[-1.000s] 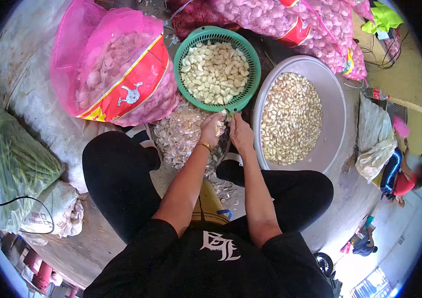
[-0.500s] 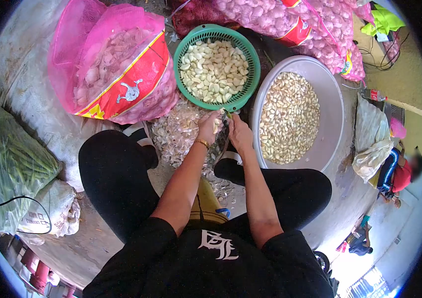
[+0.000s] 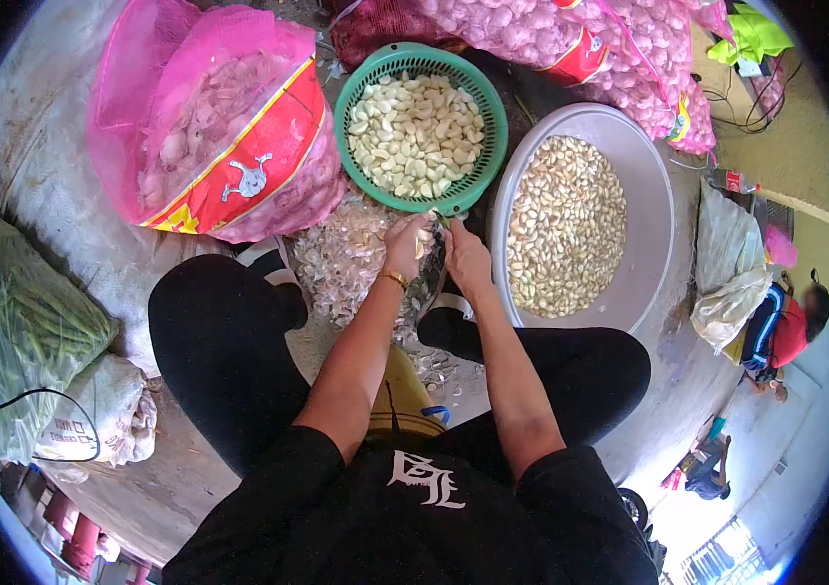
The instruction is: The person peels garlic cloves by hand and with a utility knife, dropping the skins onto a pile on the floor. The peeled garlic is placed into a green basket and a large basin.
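My left hand [image 3: 403,246] is closed around pale garlic cloves [image 3: 421,244], just in front of the green basket. My right hand [image 3: 466,255] grips what looks like a small knife [image 3: 443,221] with a green handle, its tip close to the left fingers. Peeled white cloves fill much of the green plastic basket [image 3: 344,146] beyond both hands. Below them lies a heap of papery garlic skins [image 3: 341,258]. To the right, a big grey-white basin [image 3: 650,224] holds many unpeeled cloves [image 3: 565,229].
A pink mesh sack of garlic [image 3: 210,127] stands at left, with more garlic sacks [image 3: 531,39] at the back. Plastic bags of green vegetables [image 3: 29,322] lie far left. My bent legs [image 3: 224,351] frame the work area. Another person [image 3: 790,331] is at far right.
Both hands stay close together near the basket rim, with only slight finger movement. The whole view has shifted a little.
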